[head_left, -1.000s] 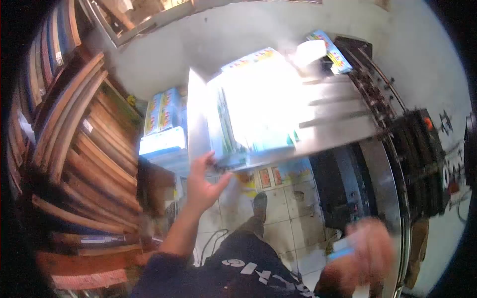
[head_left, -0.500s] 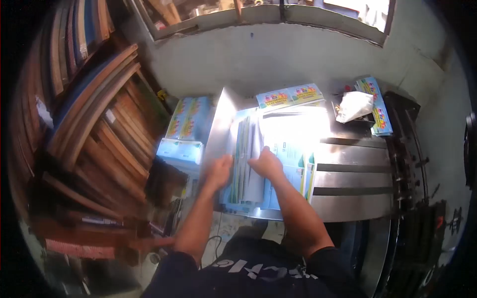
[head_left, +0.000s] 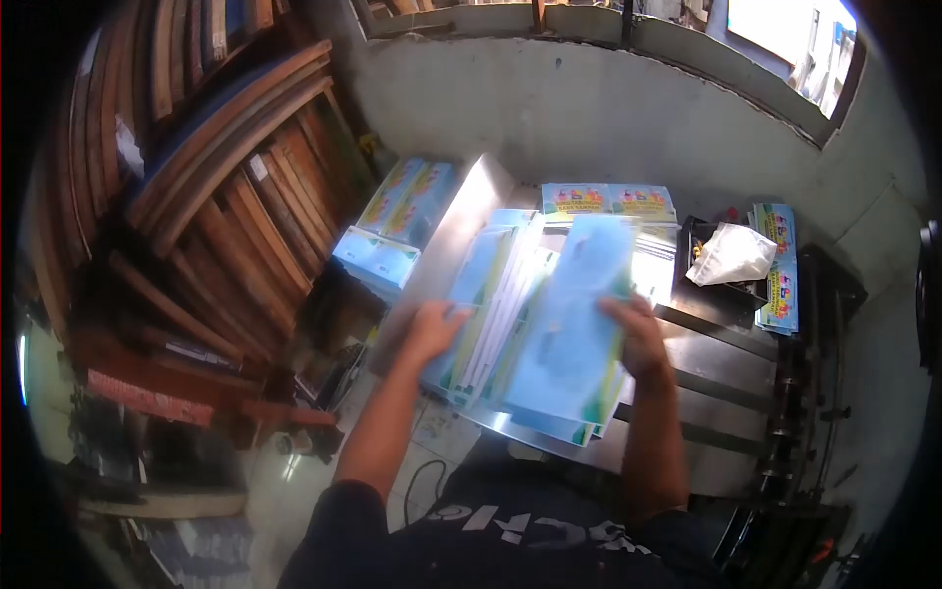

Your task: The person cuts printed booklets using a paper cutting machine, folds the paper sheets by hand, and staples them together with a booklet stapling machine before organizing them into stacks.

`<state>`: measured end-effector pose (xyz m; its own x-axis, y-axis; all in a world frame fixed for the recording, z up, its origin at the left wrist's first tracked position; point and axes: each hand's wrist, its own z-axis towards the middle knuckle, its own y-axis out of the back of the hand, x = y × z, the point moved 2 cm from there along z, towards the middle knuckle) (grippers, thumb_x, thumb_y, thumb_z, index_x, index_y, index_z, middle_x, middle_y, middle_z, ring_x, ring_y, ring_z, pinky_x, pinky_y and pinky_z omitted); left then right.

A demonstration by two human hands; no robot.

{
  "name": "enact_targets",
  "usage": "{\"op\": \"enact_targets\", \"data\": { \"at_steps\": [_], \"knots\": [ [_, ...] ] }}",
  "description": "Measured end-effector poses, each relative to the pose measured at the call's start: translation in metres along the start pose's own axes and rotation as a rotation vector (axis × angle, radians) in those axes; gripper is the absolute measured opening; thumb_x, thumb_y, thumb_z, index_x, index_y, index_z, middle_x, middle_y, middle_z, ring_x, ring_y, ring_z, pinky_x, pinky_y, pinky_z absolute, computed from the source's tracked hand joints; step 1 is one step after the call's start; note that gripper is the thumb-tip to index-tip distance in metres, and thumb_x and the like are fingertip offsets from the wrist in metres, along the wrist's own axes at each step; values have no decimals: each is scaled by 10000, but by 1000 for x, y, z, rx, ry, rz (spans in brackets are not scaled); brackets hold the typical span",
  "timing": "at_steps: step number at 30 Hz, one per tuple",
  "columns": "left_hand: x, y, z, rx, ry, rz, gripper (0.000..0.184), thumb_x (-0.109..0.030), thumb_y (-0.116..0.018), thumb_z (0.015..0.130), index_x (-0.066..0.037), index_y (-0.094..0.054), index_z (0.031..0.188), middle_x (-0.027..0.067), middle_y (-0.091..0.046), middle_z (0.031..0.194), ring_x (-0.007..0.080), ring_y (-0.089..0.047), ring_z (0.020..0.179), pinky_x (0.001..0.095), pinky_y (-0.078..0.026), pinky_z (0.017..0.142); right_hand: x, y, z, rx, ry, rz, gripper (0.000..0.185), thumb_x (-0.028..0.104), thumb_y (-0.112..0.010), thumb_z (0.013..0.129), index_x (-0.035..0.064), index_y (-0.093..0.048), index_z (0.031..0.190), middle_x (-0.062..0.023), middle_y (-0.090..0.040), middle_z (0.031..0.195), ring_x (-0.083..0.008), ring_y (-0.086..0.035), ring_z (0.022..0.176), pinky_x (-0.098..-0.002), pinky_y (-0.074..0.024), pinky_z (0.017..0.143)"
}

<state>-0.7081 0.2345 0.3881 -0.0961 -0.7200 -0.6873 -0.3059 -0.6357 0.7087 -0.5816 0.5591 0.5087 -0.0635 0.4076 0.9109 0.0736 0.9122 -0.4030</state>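
Grey wall (head_left: 471,108) runs behind the work area, with a window frame (head_left: 628,25) along its top, and a rack of wooden frames (head_left: 231,236) crowds the left side above a red beam (head_left: 147,393). Across the middle stands a slotted metal table (head_left: 721,383), its left side closed off by an upright metal plate (head_left: 446,250) that stands between the work and the stacked blue booklets (head_left: 407,201) beyond it. Over the table, in front of the person, is a light-blue printed sheet (head_left: 569,324), slightly blurred and covering part of the sheets beneath; the right hand (head_left: 638,339) grasps it by its right edge. Just beside it, to the left, lies a row of overlapping printed sheets (head_left: 500,294), and the left hand (head_left: 432,331) is at their left edge, fingers bent; whether it grips any cannot be told. Colourful printed covers (head_left: 608,199) lie at the back of the table. To their right, a black box (head_left: 731,290) takes up the far corner, a crumpled white wad (head_left: 734,253) on top, with a strip of printed covers (head_left: 778,265) just beside it. Dark machine rails (head_left: 819,378) border the right side, and a black cable (head_left: 410,491) curves over the floor tiles below.
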Motion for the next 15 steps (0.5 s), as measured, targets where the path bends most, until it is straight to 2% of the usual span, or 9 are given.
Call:
{"op": "enact_targets", "data": {
  "at_steps": [2, 3, 5, 6, 8, 10, 11, 13, 15],
  "knots": [
    [-14, -2, -4, -40, 38, 159, 735, -469, -709, 828, 53, -518, 1310, 249, -589, 1236, 359, -575, 1163, 415, -450, 995, 24, 20, -17, -140, 109, 87, 354, 176, -660, 882, -5, -593, 1180, -74, -672, 1020, -151, -650, 843, -291, -536, 772],
    [-20, -3, -6, -39, 35, 159, 735, -469, -709, 828, 53, -518, 1310, 249, -589, 1236, 359, -575, 1163, 415, -450, 995, 33, 26, -25, -159, 154, 107, 385, 187, -618, 892, -24, -568, 1211, -92, -669, 1041, -173, -660, 889, -305, -540, 792],
    [-30, -8, -5, -73, 87, 235, 903, -567, -754, 718, 66, -472, 1296, 303, -512, 1289, 422, -466, 1244, 491, -394, 1034, 31, 39, -34, -204, 271, 320, 464, 172, -548, 903, -49, -485, 1306, -149, -639, 1139, -254, -657, 974, -367, -539, 867],
    [-33, -10, -1, -30, 134, 185, 1062, -612, -779, 647, 76, -383, 1352, 315, -463, 1339, 438, -431, 1272, 507, -366, 1059, 30, 41, -39, -152, 333, 356, 475, 164, -541, 904, -49, -470, 1322, -158, -631, 1157, -271, -650, 999, -384, -533, 888],
    [-46, -17, 0, 15, 165, 203, 1026, -595, -793, 637, 69, -412, 1321, 310, -470, 1324, 435, -433, 1265, 498, -372, 1055, 26, 35, -40, -100, 395, 382, 487, 156, -534, 905, -50, -455, 1339, -167, -623, 1176, -288, -643, 1023, -401, -528, 910],
    [-59, -30, -3, 68, 201, 220, 991, -578, -807, 627, 61, -442, 1290, 306, -478, 1310, 432, -435, 1257, 489, -377, 1052, 16, 31, -36, -241, 439, 457, 494, 155, -527, 904, -46, -444, 1347, -173, -621, 1182, -311, -632, 1058, -420, -517, 935],
    [-66, -37, -4, 47, 142, 218, 1004, -565, -817, 639, 69, -429, 1315, 276, -501, 1274, 406, -481, 1209, 458, -399, 1041, 12, 27, -33, -249, 441, 451, 494, 155, -527, 904, -46, -444, 1347, -173, -621, 1182, -311, -632, 1058, -420, -517, 935],
    [-65, -43, -4, 41, 88, 202, 1019, -552, -826, 651, 76, -416, 1341, 246, -523, 1238, 380, -527, 1161, 428, -420, 1031, 5, 19, -31, -284, 414, 371, 522, 263, -472, 937, -81, -453, 1331, -194, -605, 1221, -299, -637, 1053, -409, -516, 924],
    [-60, -47, 11, 86, 167, -180, 911, -473, -825, 702, 69, -438, 1323, 199, -599, 1070, 333, -607, 997, 393, -485, 939, 2, 18, -30, -271, 395, 272, 505, 215, -519, 904, -70, -462, 1318, -188, -614, 1195, -299, -641, 1038, -410, -521, 922]
  ]
}}
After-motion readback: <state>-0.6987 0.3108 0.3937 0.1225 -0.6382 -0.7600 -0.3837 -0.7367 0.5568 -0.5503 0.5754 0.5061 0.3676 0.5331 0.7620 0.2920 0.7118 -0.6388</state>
